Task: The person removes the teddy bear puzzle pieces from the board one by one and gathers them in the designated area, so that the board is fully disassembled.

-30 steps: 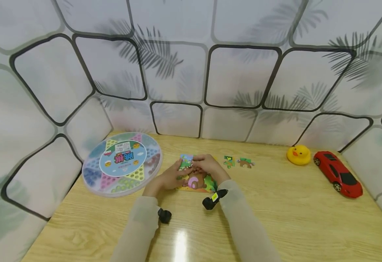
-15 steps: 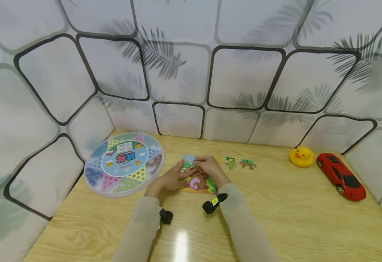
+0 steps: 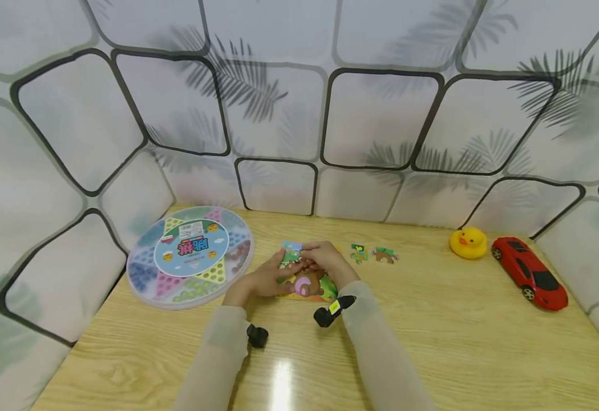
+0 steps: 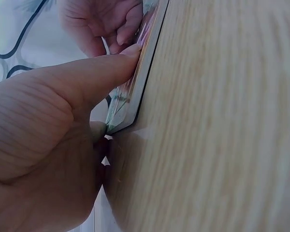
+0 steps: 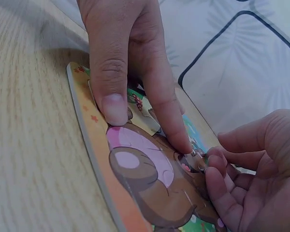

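Note:
A jigsaw puzzle [image 3: 307, 283] with a brown bear picture lies flat on the table between both hands. My left hand [image 3: 264, 279] rests on its left side. In the right wrist view, the left thumb [image 5: 116, 108] presses near the pink patch and the forefinger reaches the bear's face. My right hand [image 3: 327, 260] is bent over the upper part of the puzzle. Close up, the right hand's curled fingertips [image 5: 215, 166] pinch at a small puzzle piece [image 5: 199, 163] beside the bear's face, mostly covered by the fingers. Two loose pieces [image 3: 359, 253] lie right of the puzzle.
A round Chinese checkers board [image 3: 191, 257] in clear wrapping lies to the left. A yellow rubber duck [image 3: 469, 243] and a red toy car [image 3: 529, 274] stand far right. Patterned cloth [image 3: 279, 114] walls the table [image 3: 458, 342] at the back and sides.
The head view shifts slightly. Both hands stay at the puzzle, with only small movement of the right fingers near the bear's face.

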Demonstrator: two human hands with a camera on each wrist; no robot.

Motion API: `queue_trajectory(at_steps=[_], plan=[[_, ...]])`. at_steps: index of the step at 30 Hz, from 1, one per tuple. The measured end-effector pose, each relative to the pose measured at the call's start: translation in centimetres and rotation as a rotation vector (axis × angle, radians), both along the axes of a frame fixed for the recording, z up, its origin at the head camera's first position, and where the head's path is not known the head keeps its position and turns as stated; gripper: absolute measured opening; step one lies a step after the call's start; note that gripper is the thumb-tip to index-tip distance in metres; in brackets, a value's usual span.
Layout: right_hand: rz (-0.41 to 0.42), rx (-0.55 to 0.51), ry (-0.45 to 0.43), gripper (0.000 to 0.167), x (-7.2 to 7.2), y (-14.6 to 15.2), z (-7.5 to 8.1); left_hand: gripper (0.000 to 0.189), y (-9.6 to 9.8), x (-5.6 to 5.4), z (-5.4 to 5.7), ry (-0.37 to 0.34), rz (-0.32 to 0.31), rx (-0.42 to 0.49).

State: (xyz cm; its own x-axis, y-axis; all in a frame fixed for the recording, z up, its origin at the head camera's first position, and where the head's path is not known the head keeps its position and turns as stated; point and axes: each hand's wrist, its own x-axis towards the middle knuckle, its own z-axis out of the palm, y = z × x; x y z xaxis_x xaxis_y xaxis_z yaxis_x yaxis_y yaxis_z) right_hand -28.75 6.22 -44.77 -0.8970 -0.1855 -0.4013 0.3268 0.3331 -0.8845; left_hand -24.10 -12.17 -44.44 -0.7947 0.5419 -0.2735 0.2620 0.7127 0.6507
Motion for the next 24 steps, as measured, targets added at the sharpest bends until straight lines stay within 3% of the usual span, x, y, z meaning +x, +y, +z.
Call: queue_trajectory(at_steps=[11,24], plan=[[-0.035,-0.035,0.004,0.034,0.01,0.08,-0.19,0.059,0.1,0.03,-0.06,-0.006,0.012,-0.019],[-0.137,-0.023,0.147,0.034,0.53,-0.69,-0.88,0.057,0.11,-0.08,-0.09,0.003,-0.016,-0.022]])
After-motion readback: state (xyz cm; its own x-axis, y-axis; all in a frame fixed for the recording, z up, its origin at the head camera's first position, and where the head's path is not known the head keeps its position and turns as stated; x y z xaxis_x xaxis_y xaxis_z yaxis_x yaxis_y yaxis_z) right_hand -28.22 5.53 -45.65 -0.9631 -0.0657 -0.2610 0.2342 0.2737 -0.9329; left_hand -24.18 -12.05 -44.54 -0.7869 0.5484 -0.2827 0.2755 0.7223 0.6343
